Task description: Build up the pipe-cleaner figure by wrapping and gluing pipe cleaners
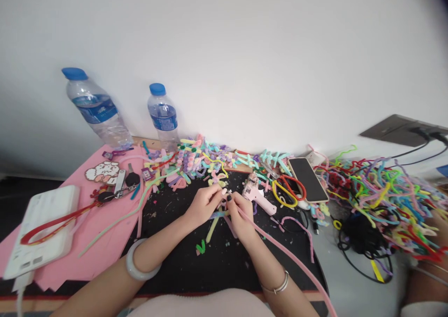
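Note:
My left hand [206, 205] and my right hand [241, 215] meet over the black mat [175, 261], their fingertips pinched close together. A long pink pipe cleaner [290, 254] runs from my right hand down toward the bottom right. Short blue and yellow pipe cleaner pieces [212, 229] stick out below the fingers. What the left fingertips pinch is too small to make out. A bent green piece [200, 247] lies on the mat below. The pink glue gun [261, 200] rests just right of my hands.
Two water bottles [100, 114] stand against the wall. Scissors [285, 193] and a phone [308, 179] lie at the right, beside a tangled pipe cleaner heap [381, 191]. A white power bank [45, 228] lies on pink sheets [101, 242]. Another person's arm [425, 284] shows far right.

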{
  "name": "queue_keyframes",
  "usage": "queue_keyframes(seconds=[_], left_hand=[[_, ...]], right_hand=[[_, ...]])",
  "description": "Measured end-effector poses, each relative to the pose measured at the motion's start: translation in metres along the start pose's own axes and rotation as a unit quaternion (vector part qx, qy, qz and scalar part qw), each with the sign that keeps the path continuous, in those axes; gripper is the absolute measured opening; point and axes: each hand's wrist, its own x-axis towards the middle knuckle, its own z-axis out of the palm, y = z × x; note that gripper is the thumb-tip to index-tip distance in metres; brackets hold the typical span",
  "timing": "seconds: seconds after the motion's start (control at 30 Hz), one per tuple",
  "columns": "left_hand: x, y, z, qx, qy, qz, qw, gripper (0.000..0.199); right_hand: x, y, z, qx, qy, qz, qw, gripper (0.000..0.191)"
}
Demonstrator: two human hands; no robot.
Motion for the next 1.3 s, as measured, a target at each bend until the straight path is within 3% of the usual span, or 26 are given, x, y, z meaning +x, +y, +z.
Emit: queue_keyframes(seconds=[0.27,0.53,0.87,1.03,1.3], left_hand=[[0.007,-0.006,-0.012,-0.038,0.123,0.003,0.992,0.034],[-0.001,-0.002,-0.002,0.034,0.019,0.037,0.999,0.037],[-0.005,-0.007,0.000,0.102,0.027,0.057,0.993,0.024],[-0.005,-0.005,0.001,0.059,0.012,0.037,0.997,0.032],[0.000,-0.011,0.004,-0.081,-0.081,-0.029,0.993,0.038]], right_hand=[[0.000,0.004,-0.008,-0.017,0.068,0.011,0.997,0.031],[0.000,0.001,-0.003,-0.026,0.015,-0.011,1.000,0.033],[-0.003,0.006,-0.001,-0.055,0.007,-0.041,0.998,0.032],[-0.001,0.004,-0.003,-0.049,0.011,-0.032,0.998,0.032],[0.001,0.004,-0.004,0.002,-0.023,-0.005,1.000,0.033]])
